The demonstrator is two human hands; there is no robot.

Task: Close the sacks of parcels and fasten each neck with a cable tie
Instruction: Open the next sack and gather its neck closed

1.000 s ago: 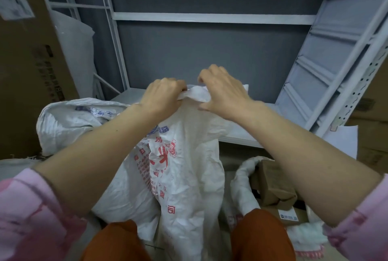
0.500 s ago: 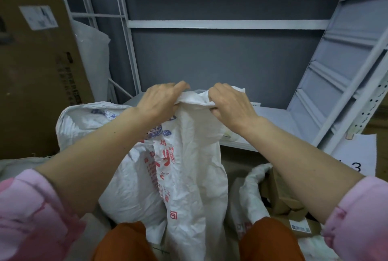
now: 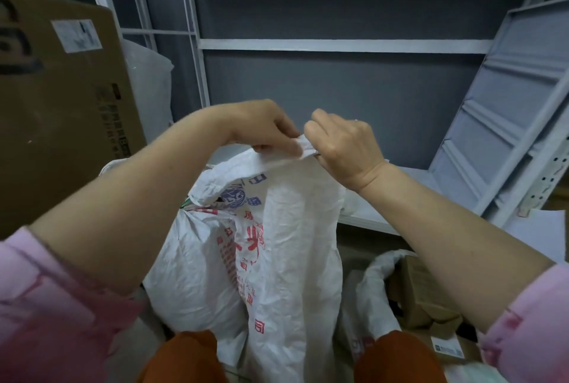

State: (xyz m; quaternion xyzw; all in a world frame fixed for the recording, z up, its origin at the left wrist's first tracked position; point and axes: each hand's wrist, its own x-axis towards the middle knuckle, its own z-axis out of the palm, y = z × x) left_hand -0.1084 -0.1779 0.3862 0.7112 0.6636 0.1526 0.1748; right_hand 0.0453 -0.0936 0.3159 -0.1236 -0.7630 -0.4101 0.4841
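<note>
A tall white woven sack (image 3: 295, 244) with red and blue print stands between my knees. Its top edge is pulled up and flat. My left hand (image 3: 261, 125) pinches that edge from the left, and my right hand (image 3: 341, 145) pinches its folded corner from the right, the two hands almost touching. Behind it on the left lies a second white sack (image 3: 197, 265) whose neck looks bunched, with a bit of green at it. No cable tie shows in either hand.
An open sack (image 3: 372, 284) at the lower right holds brown cardboard parcels (image 3: 425, 296). A big cardboard box (image 3: 61, 111) stands on the left. White metal shelving (image 3: 338, 45) runs behind, and a loose shelf panel (image 3: 505, 111) leans at the right.
Both hands have lifted the sack's top edge higher and drawn closer together. My right hand now pinches a folded corner. The view has tilted down a little.
</note>
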